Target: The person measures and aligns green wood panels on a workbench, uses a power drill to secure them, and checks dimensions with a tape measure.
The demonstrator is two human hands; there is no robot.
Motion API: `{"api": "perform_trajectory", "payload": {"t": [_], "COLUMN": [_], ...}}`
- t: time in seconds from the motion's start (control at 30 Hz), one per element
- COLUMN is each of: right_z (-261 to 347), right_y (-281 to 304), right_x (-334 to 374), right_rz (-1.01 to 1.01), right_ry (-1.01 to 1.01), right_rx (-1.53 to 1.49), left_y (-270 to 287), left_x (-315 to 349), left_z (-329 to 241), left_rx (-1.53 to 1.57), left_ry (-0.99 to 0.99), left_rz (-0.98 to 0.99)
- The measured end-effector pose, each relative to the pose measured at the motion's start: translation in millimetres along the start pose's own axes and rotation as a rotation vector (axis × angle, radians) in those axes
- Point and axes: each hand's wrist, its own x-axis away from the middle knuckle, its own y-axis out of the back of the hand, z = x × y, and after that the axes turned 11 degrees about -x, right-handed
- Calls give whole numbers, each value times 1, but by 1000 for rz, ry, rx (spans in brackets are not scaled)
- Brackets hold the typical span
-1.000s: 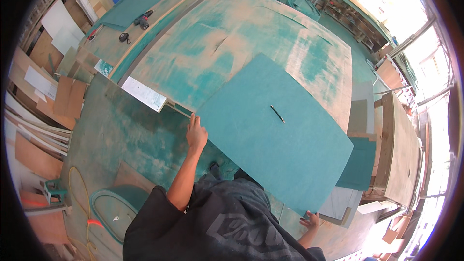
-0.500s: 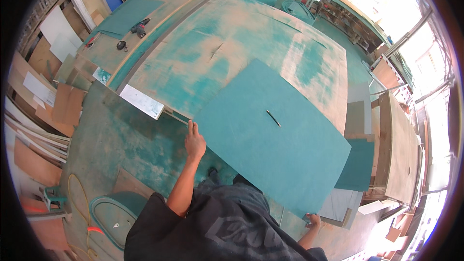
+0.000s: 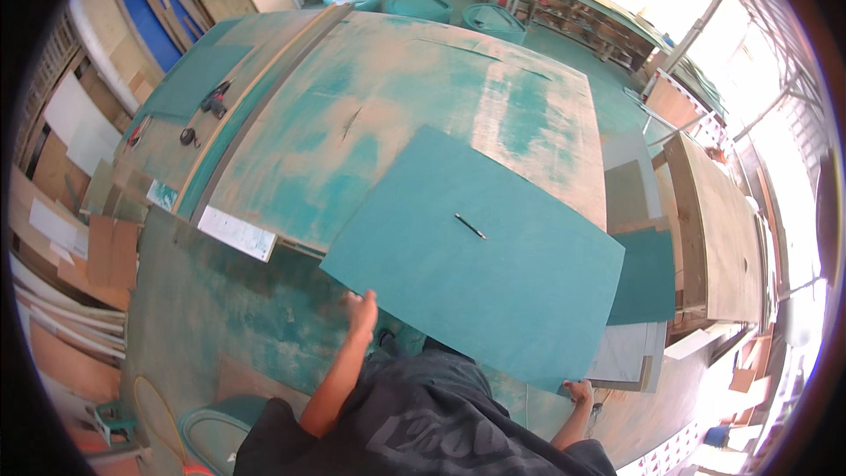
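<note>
A large flat teal board point(image 3: 476, 273) lies askew over the near right part of the worktable point(image 3: 397, 70), its near edge reaching out toward my body. On top of it rests a dark, slim pencil or pen point(image 3: 471, 226). My left hand point(image 3: 359, 310) is at the board's near edge, a little in from the left corner. Motion smears its fingers, so their grip is unclear. At the near right corner, my right hand point(image 3: 579, 390) pinches the board, fingers bent over the edge.
A cordless drill point(image 3: 214, 100) and a tape measure point(image 3: 188, 136) sit on the table's left part, beyond a long strip point(image 3: 256, 115). Teal oval tubs point(image 3: 419, 7) stand behind. A wooden cabinet point(image 3: 727, 229) is at right; sheet offcuts point(image 3: 79, 128) lean at left.
My left hand has shifted from the board's left corner rightward along its near edge. My right hand keeps to its corner. The whole view has turned slightly; the pencil or pen stays on the board.
</note>
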Motion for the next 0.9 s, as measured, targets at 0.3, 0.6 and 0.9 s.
{"api": "perform_trajectory", "payload": {"t": [0.3, 0.6, 0.9], "right_z": [16, 43, 57], "right_y": [-36, -74, -70], "right_x": [46, 105, 135], "right_rz": [-174, -131, 27], "right_ry": [65, -186, -409], "right_rx": [-243, -524, -615], "left_y": [-64, -123, -101], "left_x": [-22, -56, -53], "left_z": [-52, -142, -53], "left_rx": [-803, -579, -956], "left_ry": [-174, -149, -354], "left_rz": [-138, -92, -214]}}
